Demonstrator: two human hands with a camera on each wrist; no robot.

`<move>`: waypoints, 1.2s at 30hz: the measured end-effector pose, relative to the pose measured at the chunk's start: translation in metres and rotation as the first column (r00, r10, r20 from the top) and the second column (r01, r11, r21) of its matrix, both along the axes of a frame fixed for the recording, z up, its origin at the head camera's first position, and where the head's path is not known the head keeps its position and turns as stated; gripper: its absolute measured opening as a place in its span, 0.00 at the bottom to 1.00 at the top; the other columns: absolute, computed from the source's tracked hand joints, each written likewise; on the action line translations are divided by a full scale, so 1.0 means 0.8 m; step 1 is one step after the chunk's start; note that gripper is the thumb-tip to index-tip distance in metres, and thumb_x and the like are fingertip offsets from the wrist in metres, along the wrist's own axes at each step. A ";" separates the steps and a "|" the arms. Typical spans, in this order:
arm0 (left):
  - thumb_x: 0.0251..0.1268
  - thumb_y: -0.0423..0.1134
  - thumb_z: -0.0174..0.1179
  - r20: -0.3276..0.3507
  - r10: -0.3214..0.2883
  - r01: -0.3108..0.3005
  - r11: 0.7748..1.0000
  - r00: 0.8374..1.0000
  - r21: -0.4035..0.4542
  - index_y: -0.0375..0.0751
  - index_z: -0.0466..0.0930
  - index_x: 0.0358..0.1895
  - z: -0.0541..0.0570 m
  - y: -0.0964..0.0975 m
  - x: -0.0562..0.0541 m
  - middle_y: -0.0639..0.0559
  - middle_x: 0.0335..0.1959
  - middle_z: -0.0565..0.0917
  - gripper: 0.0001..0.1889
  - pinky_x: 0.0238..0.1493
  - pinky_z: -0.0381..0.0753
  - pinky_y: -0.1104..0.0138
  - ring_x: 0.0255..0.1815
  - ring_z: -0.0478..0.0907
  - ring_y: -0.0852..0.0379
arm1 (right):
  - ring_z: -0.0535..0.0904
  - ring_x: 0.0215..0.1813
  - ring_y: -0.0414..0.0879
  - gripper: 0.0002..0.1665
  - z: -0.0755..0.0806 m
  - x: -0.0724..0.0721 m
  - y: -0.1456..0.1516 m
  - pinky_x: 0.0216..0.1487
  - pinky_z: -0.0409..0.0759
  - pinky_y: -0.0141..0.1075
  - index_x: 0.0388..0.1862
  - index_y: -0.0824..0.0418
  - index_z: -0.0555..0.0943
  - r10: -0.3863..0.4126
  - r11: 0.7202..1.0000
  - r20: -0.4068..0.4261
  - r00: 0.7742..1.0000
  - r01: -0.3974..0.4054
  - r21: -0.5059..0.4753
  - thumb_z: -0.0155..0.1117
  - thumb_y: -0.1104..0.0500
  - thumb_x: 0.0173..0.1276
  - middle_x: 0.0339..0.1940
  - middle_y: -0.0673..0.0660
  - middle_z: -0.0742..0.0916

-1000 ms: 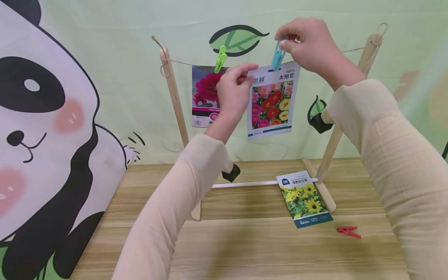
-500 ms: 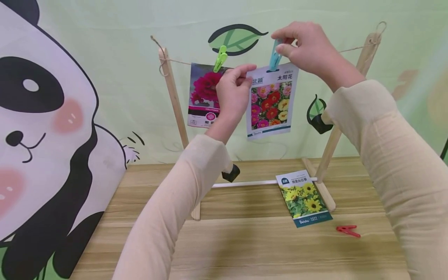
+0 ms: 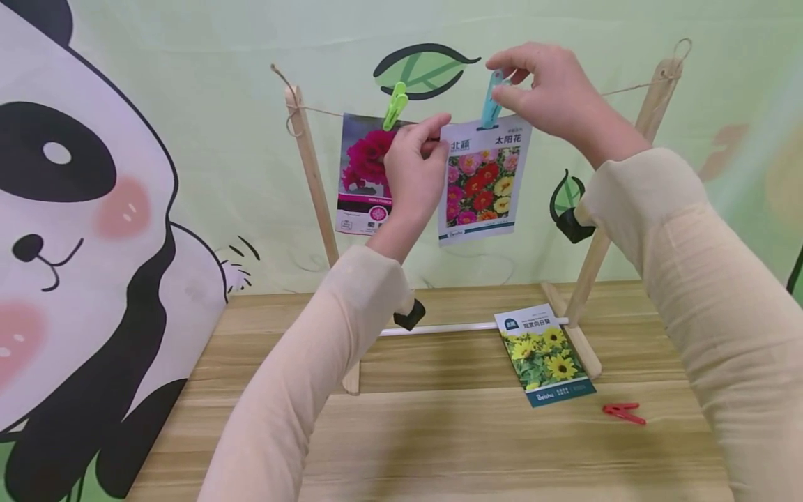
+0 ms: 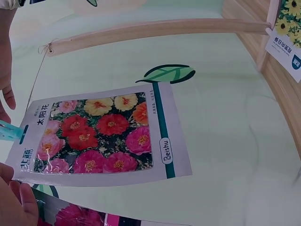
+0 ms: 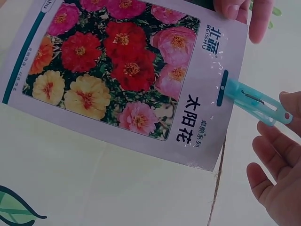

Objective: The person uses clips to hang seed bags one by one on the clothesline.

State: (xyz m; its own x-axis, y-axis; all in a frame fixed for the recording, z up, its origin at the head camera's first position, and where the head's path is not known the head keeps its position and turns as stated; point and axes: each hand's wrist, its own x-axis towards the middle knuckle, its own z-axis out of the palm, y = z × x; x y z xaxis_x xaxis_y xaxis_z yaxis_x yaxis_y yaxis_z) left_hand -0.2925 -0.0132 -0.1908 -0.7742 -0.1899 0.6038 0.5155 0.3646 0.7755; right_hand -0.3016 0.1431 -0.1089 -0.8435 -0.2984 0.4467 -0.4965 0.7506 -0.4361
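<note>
My left hand [image 3: 417, 164] pinches the upper left corner of a seed packet [image 3: 479, 183] printed with red, pink and yellow flowers. A light blue clothespin [image 5: 251, 100] sits over the slot in the packet's top edge, along the twine [image 5: 217, 188]. My right hand [image 3: 552, 90] holds the clothespin's upper end between thumb and fingers, seen close in the right wrist view. Left of it, another seed packet [image 3: 364, 171] with a magenta flower hangs from a green clothespin [image 3: 396, 106]. My left hand and forearm cover part of that packet.
The twine runs between two wooden posts, left [image 3: 310, 174] and right [image 3: 655, 111]. A sunflower seed packet [image 3: 546, 355] lies on the wooden table [image 3: 439, 446] against the white crossbar [image 3: 439, 329]. A red clothespin [image 3: 624, 413] lies nearby. A panda-printed backdrop [image 3: 251, 42] stands behind.
The flower packet and blue clothespin have shifted slightly left, and my right hand has come down a little. The magenta packet has swung, showing more of its lower part. My left hand keeps its pinch.
</note>
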 end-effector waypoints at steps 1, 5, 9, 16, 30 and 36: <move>0.59 0.31 0.53 -0.002 0.002 -0.002 1.000 1.000 0.000 0.46 0.78 0.49 0.000 0.000 0.000 0.51 0.41 0.76 0.15 0.39 0.74 0.80 0.38 0.75 0.63 | 0.64 0.56 0.46 0.26 0.000 0.000 0.000 0.53 0.62 0.39 0.62 0.57 0.66 0.000 1.000 0.001 1.000 0.000 -0.001 0.48 0.52 0.66 0.59 0.56 0.73; 0.59 0.31 0.53 -0.013 0.011 -0.011 1.000 1.000 -0.014 0.46 0.79 0.49 -0.002 -0.002 0.001 0.51 0.42 0.76 0.15 0.40 0.73 0.80 0.39 0.75 0.62 | 0.64 0.56 0.47 0.26 -0.002 0.000 0.001 0.54 0.63 0.41 0.62 0.58 0.66 0.002 1.000 -0.002 1.000 -0.002 0.001 0.48 0.53 0.66 0.60 0.55 0.72; 0.59 0.30 0.53 -0.014 0.011 -0.011 1.000 1.000 -0.016 0.45 0.79 0.48 -0.004 -0.004 0.003 0.50 0.43 0.76 0.15 0.41 0.73 0.80 0.39 0.75 0.61 | 0.64 0.57 0.47 0.26 -0.004 0.000 0.003 0.54 0.65 0.42 0.61 0.59 0.67 0.004 1.000 -0.012 1.000 -0.004 0.003 0.48 0.53 0.65 0.60 0.55 0.72; 0.59 0.30 0.53 -0.024 -0.001 0.001 1.000 1.000 -0.001 0.43 0.79 0.48 -0.005 -0.007 0.005 0.49 0.42 0.76 0.14 0.42 0.73 0.80 0.40 0.75 0.60 | 0.64 0.57 0.47 0.26 -0.006 0.001 0.006 0.54 0.66 0.42 0.61 0.59 0.67 0.006 1.000 -0.029 1.000 -0.006 -0.001 0.48 0.53 0.65 0.60 0.55 0.72; 0.58 0.31 0.55 -0.046 -0.004 0.005 1.000 0.999 0.016 0.42 0.80 0.47 -0.009 -0.014 0.006 0.49 0.41 0.77 0.13 0.40 0.74 0.79 0.38 0.75 0.60 | 0.63 0.58 0.48 0.27 -0.007 0.000 0.018 0.57 0.63 0.44 0.62 0.57 0.66 -0.021 0.999 -0.026 0.999 0.020 -0.031 0.51 0.52 0.63 0.61 0.56 0.71; 0.58 0.32 0.55 -0.078 0.006 -0.006 1.000 0.997 0.003 0.43 0.80 0.46 -0.014 -0.019 0.003 0.49 0.40 0.77 0.13 0.40 0.74 0.79 0.36 0.75 0.60 | 0.63 0.57 0.48 0.27 -0.010 0.002 0.025 0.58 0.62 0.44 0.61 0.57 0.67 -0.025 0.999 -0.038 0.999 0.023 -0.038 0.51 0.53 0.63 0.60 0.56 0.71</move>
